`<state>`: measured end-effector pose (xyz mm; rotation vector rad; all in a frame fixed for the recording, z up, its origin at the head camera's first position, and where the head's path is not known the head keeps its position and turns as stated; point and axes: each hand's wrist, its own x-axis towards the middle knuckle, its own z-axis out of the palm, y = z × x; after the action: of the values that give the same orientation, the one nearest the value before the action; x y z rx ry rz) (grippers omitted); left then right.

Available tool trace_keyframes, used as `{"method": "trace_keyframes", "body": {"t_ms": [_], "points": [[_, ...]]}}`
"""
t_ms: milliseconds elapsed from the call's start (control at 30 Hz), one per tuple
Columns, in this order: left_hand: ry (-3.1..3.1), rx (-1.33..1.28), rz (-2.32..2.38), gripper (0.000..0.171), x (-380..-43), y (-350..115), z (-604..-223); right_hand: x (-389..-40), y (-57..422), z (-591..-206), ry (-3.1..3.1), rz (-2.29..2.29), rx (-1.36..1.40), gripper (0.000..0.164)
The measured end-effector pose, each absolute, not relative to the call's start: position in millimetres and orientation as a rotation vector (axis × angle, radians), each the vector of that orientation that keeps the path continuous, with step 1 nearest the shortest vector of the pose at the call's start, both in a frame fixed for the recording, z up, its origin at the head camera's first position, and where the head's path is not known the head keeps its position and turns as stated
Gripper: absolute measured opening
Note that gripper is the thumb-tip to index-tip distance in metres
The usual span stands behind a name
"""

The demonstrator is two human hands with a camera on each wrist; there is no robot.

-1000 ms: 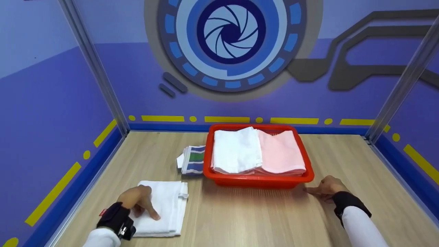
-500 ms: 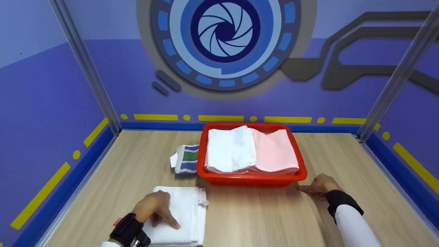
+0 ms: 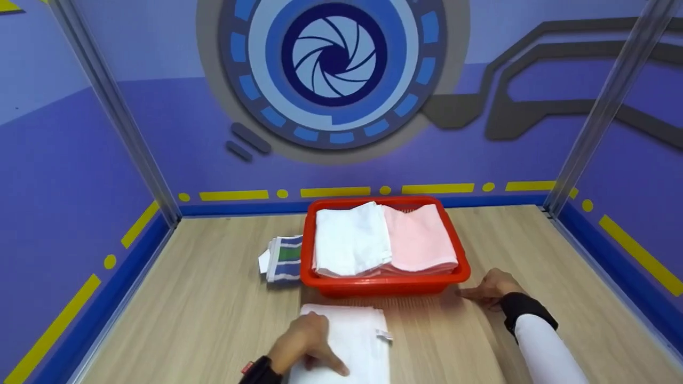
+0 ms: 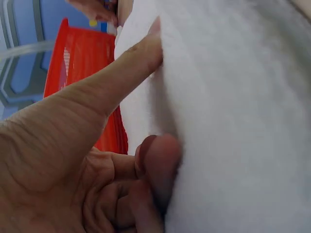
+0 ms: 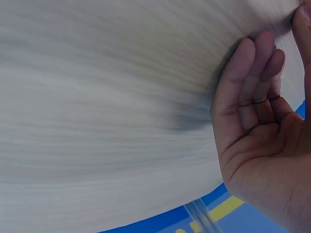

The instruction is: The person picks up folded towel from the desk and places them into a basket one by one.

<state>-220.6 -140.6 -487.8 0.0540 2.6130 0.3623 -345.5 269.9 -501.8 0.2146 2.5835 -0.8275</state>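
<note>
A folded white towel (image 3: 356,341) with a small tag on its right edge lies on the table in front of the basket. My left hand (image 3: 312,341) is on top of it, thumb and curled fingers gripping the cloth. In the left wrist view the thumb (image 4: 141,53) and fingertips (image 4: 163,158) dig into the white towel (image 4: 233,116), with a shaded crease between them. My right hand (image 3: 493,288) rests on the table by the basket's front right corner, index finger pointing toward it. The right wrist view shows that hand's fingers (image 5: 238,73) gently bent and holding nothing.
A red plastic basket (image 3: 384,287) stands toward the back, holding folded white cloths (image 3: 349,240) and pink cloths (image 3: 419,237) side by side. Left of it, partly hidden, lies a striped blue-green cloth stack (image 3: 288,258). Purple panels (image 3: 256,170) enclose the wooden table (image 3: 213,298).
My left hand has slid the folded white towel rightward across the table, from the left side to in front of the basket. The right hand stays by the basket corner. The head view has shifted slightly.
</note>
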Motion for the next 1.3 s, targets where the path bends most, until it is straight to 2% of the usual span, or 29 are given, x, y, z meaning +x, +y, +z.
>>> {"method": "trace_keyframes", "body": {"t_ms": [300,900,1000,1167,1300], "points": [[2.696,0.122,0.297,0.081,-229.1,-78.2,-492.6,-341.5,270.5,-504.1,2.626,-0.813,0.199,0.05],[2.799,0.155,0.378,0.072,-238.3,-52.3,-494.7,-335.6,264.7,-509.1,2.669,-0.783,0.139,0.048],[2.832,0.26,0.535,0.064,-234.6,-58.4,-496.8,-330.5,260.1,-509.6,2.716,-0.761,0.105,0.048],[2.7,0.45,1.135,0.035,-224.1,-90.3,-506.7,-303.4,247.8,-512.4,2.806,-0.741,-0.093,0.04],[2.705,0.38,1.354,0.024,-219.8,-120.2,-513.6,-277.2,235.0,-514.0,2.768,-0.865,-0.236,0.028]]}}
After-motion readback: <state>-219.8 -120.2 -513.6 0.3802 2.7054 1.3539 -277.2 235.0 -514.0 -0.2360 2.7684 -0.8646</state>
